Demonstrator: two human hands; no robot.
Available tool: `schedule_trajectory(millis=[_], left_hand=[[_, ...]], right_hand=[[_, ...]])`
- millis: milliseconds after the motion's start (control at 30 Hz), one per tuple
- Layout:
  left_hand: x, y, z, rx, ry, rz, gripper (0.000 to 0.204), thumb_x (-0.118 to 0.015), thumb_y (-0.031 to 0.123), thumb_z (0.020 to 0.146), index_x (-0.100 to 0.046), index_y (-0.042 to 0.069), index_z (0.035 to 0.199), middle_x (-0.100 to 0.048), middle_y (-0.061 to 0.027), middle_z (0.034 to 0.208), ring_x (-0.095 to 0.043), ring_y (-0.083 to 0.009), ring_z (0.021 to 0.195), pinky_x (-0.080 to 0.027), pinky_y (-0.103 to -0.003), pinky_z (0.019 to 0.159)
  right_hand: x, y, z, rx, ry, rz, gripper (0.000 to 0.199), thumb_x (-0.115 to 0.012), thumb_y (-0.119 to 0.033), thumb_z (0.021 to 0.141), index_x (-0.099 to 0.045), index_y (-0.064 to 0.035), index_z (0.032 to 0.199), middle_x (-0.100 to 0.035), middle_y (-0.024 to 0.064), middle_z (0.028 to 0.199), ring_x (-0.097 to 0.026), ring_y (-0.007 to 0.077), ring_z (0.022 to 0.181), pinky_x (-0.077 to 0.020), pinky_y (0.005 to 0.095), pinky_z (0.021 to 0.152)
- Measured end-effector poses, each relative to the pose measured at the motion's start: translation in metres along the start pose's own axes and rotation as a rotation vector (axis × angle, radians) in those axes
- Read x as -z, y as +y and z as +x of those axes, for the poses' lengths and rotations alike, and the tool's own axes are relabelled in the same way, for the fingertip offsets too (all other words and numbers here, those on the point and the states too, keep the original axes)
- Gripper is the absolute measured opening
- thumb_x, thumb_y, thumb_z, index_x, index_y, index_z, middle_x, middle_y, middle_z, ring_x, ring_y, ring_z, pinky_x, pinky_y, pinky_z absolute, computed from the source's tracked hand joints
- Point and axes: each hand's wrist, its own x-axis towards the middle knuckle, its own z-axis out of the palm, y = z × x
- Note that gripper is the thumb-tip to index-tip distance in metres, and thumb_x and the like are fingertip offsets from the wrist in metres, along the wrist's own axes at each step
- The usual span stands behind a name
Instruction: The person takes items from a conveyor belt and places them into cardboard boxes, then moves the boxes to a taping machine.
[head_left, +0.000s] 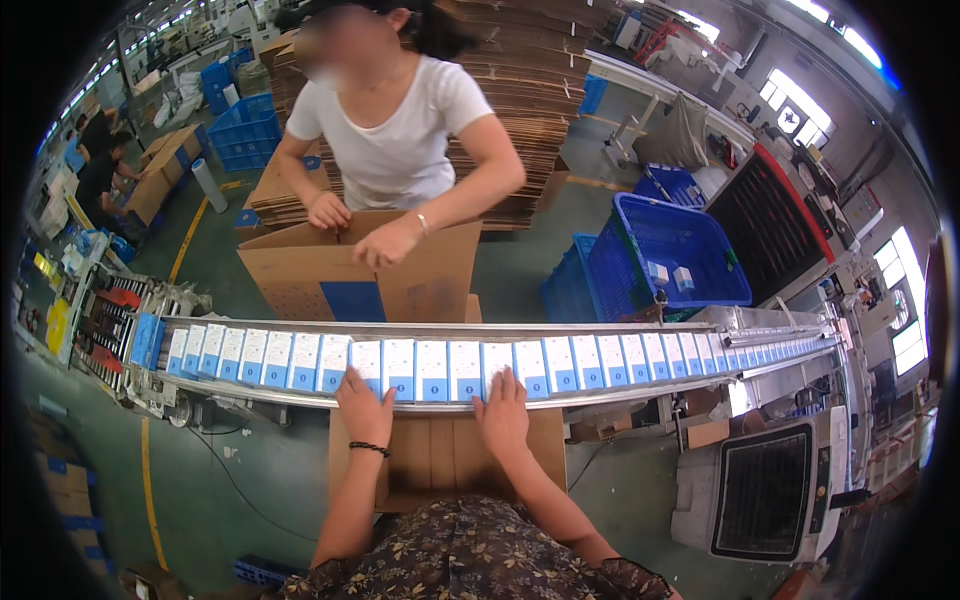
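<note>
A row of upright white-and-blue small cartons [465, 370] runs along the conveyor [300, 398] in front of me. My left hand [363, 408] rests against the cartons left of the middle, fingers stretched out and thumb apart. Touching the row a few cartons to the right is my right hand [502, 412], its fingers extended upward and its thumb toward the left. Several cartons stand between the two hands. Below my hands, on the near side of the conveyor, is an open cardboard box [447, 445], partly hidden by my arms and clothing.
Across the conveyor a person [395, 130] in a white top handles a large cardboard box [425, 270]. Stacked flat cardboard [535, 100] rises behind. A blue crate [690, 240] with a few cartons stands at right, and a grey machine [765, 485] nearer me.
</note>
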Motion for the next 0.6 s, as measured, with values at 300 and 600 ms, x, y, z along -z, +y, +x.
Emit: schedule_trajectory(millis=[300,600], left_hand=[[-0.015,-0.023,0.083,0.093,-0.413,-0.227,0.108,-0.089,0.048,0.059,-0.037,-0.017,0.127,-0.059,-0.0305,0.119,-0.061,-0.0387,0.108,-0.05,-0.038,0.092],[0.157,0.011,0.034,0.037,-0.138,-0.57,0.072,-0.084,0.022,0.071,-0.052,0.0,0.132,-0.067,-0.0134,0.115,-0.063,-0.0194,0.104,-0.049,-0.033,0.091]], right_hand=[[-0.02,0.032,0.064,-0.29,-0.292,0.248,0.099,-0.07,-0.053,0.08,-0.027,0.0147,0.139,-0.058,0.0321,0.117,-0.061,0.044,0.102,-0.0508,0.0435,0.086],[0.087,-0.008,0.027,-0.153,-0.054,0.609,0.097,-0.079,-0.042,0.076,-0.025,0.0072,0.14,-0.057,0.0326,0.119,-0.058,0.0439,0.11,-0.0476,0.0427,0.091]])
